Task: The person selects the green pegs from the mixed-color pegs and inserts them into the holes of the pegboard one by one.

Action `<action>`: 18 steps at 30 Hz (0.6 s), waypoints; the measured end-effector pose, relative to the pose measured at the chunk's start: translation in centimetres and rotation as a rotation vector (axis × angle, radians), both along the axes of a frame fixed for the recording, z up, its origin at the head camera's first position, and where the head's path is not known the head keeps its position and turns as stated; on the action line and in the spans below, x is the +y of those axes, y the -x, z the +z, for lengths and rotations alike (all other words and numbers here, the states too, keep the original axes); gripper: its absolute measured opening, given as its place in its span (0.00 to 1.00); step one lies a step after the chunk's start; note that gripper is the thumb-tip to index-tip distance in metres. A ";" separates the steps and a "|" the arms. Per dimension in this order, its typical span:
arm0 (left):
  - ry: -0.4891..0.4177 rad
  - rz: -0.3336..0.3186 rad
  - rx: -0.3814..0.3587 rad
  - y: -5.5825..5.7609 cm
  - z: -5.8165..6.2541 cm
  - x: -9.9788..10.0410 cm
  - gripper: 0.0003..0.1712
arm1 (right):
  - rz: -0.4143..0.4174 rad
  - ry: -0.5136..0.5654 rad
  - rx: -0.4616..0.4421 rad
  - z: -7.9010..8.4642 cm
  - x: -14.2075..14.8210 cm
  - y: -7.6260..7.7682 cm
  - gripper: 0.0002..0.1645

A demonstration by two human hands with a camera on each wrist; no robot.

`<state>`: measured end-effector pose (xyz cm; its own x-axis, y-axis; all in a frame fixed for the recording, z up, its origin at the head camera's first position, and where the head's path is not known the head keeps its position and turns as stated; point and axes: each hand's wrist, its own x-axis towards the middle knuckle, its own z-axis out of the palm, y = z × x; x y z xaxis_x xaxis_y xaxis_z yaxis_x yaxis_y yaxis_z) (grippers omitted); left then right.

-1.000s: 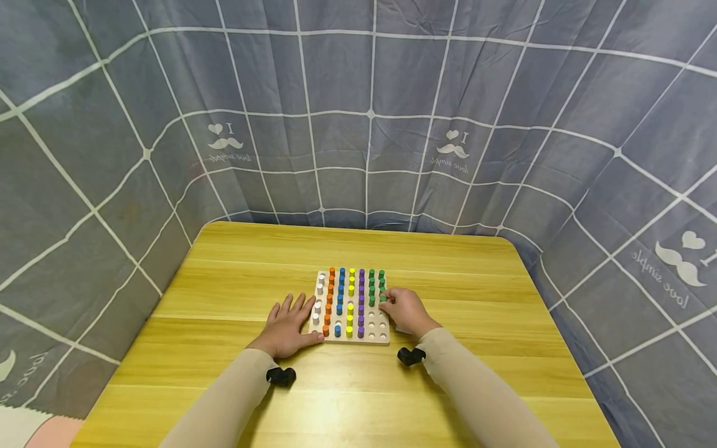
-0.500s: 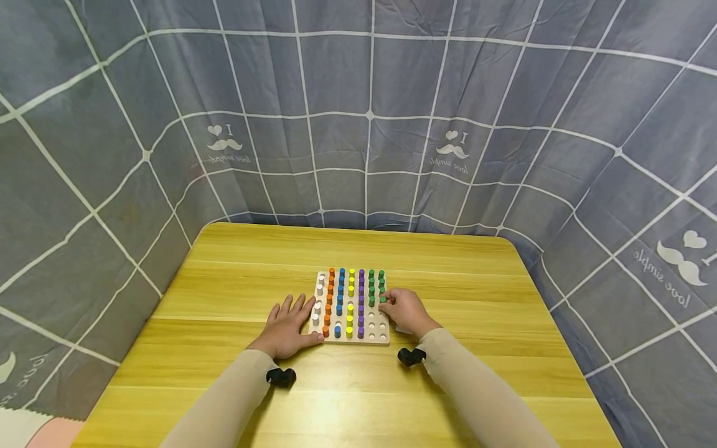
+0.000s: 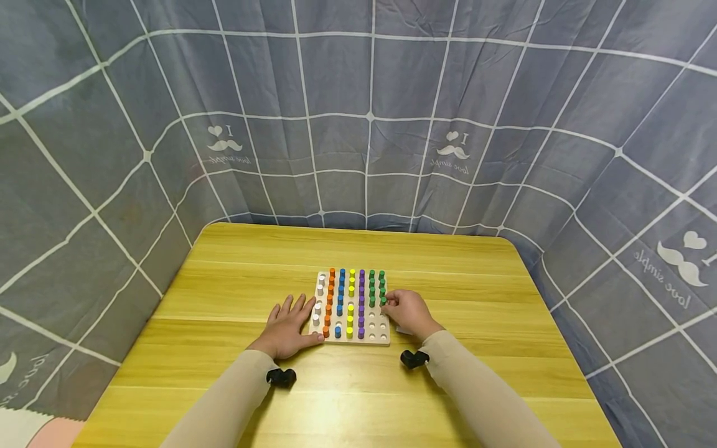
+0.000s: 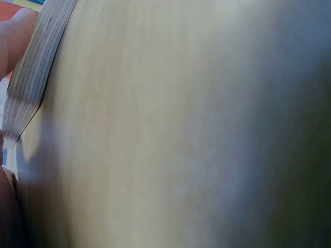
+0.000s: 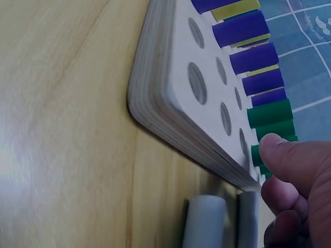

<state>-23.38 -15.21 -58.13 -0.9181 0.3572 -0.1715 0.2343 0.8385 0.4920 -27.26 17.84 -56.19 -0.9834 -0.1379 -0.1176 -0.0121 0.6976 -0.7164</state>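
A wooden pegboard (image 3: 376, 341) lies on the table with columns of white, orange, blue, yellow, purple and green pegs. My left hand (image 3: 287, 327) lies flat with spread fingers at its left side, thumb touching the near left corner. In the left wrist view, only fingers (image 4: 14, 41) and the board's layered edge show. At the right edge, my right hand (image 3: 413, 311) pinches a green peg (image 3: 383, 301), the nearest one in the outermost column. The right wrist view shows the thumb (image 5: 289, 157) over that peg, partly hiding it.
Bare holes (image 5: 197, 82) show in the board's near right corner. Two pale grey cylinders (image 5: 205, 221) lie on the table (image 3: 448, 274) beside the board, under my right hand. A grey checked curtain (image 3: 342, 81) surrounds the table's back and sides.
My right hand and forearm have shifted very slightly to the right, with the fingers still at the same green peg. The left hand has stayed in place.
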 end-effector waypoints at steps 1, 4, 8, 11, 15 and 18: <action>0.000 0.002 0.001 0.0 -0.1 0.0 0.60 | -0.003 -0.003 -0.002 0.0 0.1 0.0 0.17; -0.003 0.004 0.011 0.2 -0.4 -0.1 0.60 | -0.009 -0.021 0.000 0.1 0.4 0.0 0.17; -0.021 0.001 0.027 0.3 -0.3 -0.1 0.60 | -0.014 -0.039 0.017 0.3 1.1 0.0 0.17; -0.037 -0.009 0.019 0.2 -0.2 -0.1 0.61 | -0.022 -0.033 0.026 0.3 2.0 -0.1 0.16; -0.074 -0.009 -0.040 0.3 0.3 -0.4 0.59 | -0.026 -0.035 0.055 0.4 3.5 -0.3 0.17; -0.133 0.006 -0.086 0.5 1.0 -0.7 0.54 | -0.022 -0.056 0.074 0.7 4.8 -0.4 0.19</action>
<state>-23.88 -15.90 -57.17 -0.9043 0.3763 -0.2014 0.1815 0.7661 0.6166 -26.90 22.65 -55.52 -0.9925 -0.1112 -0.0511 -0.0479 0.7370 -0.6742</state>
